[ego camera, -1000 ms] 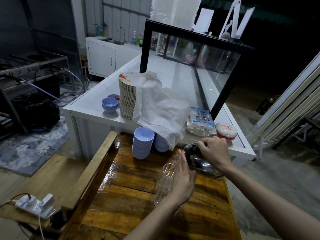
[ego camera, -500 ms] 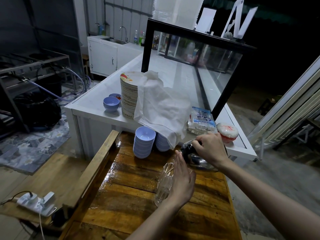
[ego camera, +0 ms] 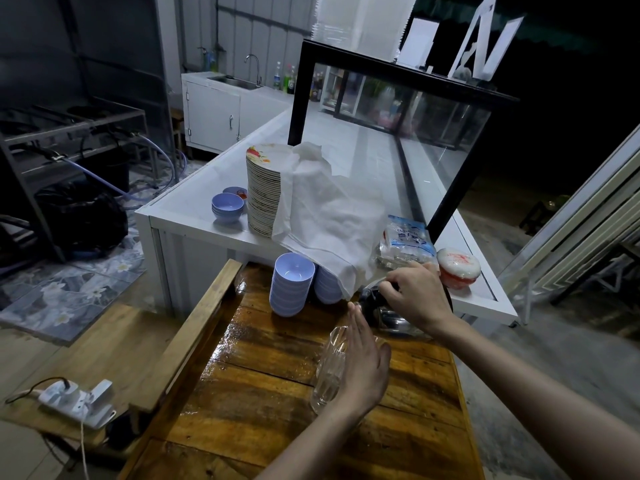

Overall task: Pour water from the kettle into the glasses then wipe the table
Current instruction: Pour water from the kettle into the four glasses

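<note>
risk of spill: the kettle (ego camera: 384,308) is held right beside the glass (ego camera: 330,367); if it is tipped too fast or the spout misses the rim, water would likely land on the wooden table (ego camera: 263,403), which already looks wet and glossy.
risk of knock: the glass is only steadied from one side, so a bump from the kettle could tip it; on a wet board a slide seems possible too.
risk of snag: the white cloth (ego camera: 329,220) hangs down from the counter (ego camera: 194,216) just above the kettle and could be caught when the kettle is lifted.
nearby clutter: the stacked bowls (ego camera: 292,289) are set close behind the pouring spot and could be struck by a wide swing.
right hand (ego camera: 415,299): closed around the kettle's top handle, wrist bent down, forearm reaching in from the lower right.
left hand (ego camera: 362,365): fingers straight and together, palm laid flat against the side of the glass; not wrapped around it.
kettle: at the far end of the table, below the counter edge; whether it is lifted cannot be told.
glass: upright on the table, near the middle, just in front of the kettle; its water level cannot be told.
step judged: pouring not yet begun.
</note>
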`<state>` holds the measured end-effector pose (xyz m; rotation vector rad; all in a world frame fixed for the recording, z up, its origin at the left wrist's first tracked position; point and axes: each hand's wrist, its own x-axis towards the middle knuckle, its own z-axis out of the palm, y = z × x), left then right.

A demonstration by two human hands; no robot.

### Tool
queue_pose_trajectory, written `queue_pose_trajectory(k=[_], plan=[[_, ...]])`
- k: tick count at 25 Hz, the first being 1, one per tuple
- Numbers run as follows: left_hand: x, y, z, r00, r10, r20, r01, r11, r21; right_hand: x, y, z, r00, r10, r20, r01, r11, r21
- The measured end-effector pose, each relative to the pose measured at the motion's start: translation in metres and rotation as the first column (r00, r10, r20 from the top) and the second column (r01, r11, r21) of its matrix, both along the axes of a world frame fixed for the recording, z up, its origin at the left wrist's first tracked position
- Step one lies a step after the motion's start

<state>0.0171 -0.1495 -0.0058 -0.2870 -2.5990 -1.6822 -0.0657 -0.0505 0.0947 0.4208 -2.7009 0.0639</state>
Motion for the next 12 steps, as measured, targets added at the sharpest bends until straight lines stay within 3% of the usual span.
queue_pose_trajectory(k=[12], plan=[[0.0016,-0.0030,-0.0031,0.999,0.028,-0.044,-0.031,0.997,-0.067,0.0027,0.0006,-0.0044,1.000,0.002,-0.024,-0.003,1.000,-0.020]])
